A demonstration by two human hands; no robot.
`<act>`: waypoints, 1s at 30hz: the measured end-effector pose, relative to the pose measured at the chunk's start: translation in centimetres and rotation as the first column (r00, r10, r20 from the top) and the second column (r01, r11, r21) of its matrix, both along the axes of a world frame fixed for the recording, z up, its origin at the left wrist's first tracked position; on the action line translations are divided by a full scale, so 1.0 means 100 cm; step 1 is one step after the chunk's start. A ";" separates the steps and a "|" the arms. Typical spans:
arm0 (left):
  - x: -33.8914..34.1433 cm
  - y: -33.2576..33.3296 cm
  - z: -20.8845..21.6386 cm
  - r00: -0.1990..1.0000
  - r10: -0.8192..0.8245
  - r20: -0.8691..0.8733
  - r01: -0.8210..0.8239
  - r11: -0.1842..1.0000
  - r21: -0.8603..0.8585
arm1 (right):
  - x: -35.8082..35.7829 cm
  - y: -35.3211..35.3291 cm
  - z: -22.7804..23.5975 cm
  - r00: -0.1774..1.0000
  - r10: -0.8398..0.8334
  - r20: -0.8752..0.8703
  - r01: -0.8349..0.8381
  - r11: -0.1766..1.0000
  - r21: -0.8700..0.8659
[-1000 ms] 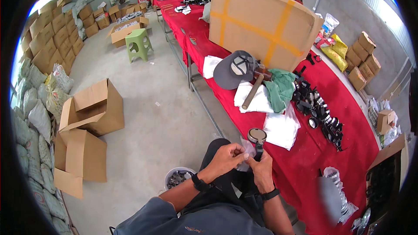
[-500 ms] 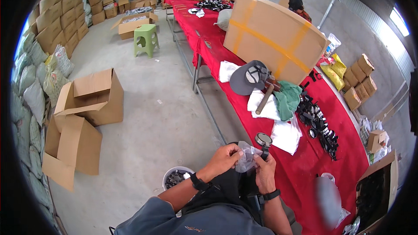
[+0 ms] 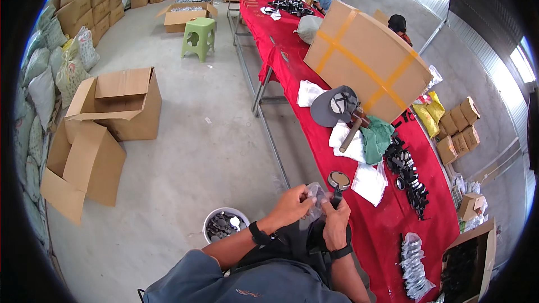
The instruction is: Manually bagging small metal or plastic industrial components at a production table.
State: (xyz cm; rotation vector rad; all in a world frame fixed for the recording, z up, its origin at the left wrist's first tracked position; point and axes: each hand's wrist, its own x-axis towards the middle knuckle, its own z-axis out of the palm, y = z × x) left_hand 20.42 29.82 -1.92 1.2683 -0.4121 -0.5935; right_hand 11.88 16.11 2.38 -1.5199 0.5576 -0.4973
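Note:
Above my lap, both hands work close together at a small clear plastic bag (image 3: 316, 195). My left hand (image 3: 296, 204) pinches one side of it, thumb against fingers. In my right hand (image 3: 336, 221) is a black-stemmed round mirror (image 3: 339, 180), its disc standing above my fingers. The fingertips of that hand also touch the bag's edge. The mirror is beside the bag; whether its lower end is inside, I cannot tell. Similar black mirrors (image 3: 409, 174) lie in a long pile on the red-covered table (image 3: 373, 235) to my right.
A white bucket (image 3: 210, 216) of dark parts stands left of my lap. Clear-bagged pieces (image 3: 414, 266) lie in a row near an open carton (image 3: 487, 264). A hammer (image 3: 351, 134), a cap (image 3: 327, 113) and a big carton (image 3: 368, 59) occupy the table. Open boxes (image 3: 132, 118) sit on the floor.
The bag, spread out between my hands before, is now more gathered. My right hand has come slightly closer to my left, still holding the mirror. The view has shifted.

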 end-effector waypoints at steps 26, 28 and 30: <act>0.020 0.008 0.020 0.684 0.178 0.708 -0.457 0.860 0.225 | 0.005 -0.024 -0.014 0.993 -0.117 -0.005 0.118 0.992 0.053; 0.013 0.004 0.022 0.744 0.154 0.651 -0.404 0.879 0.253 | 0.003 -0.029 -0.012 0.992 -0.127 0.005 0.127 0.990 0.057; 0.008 0.000 0.020 0.798 0.128 0.589 -0.348 0.895 0.277 | 0.001 -0.034 -0.011 0.987 -0.155 0.038 0.153 0.987 0.037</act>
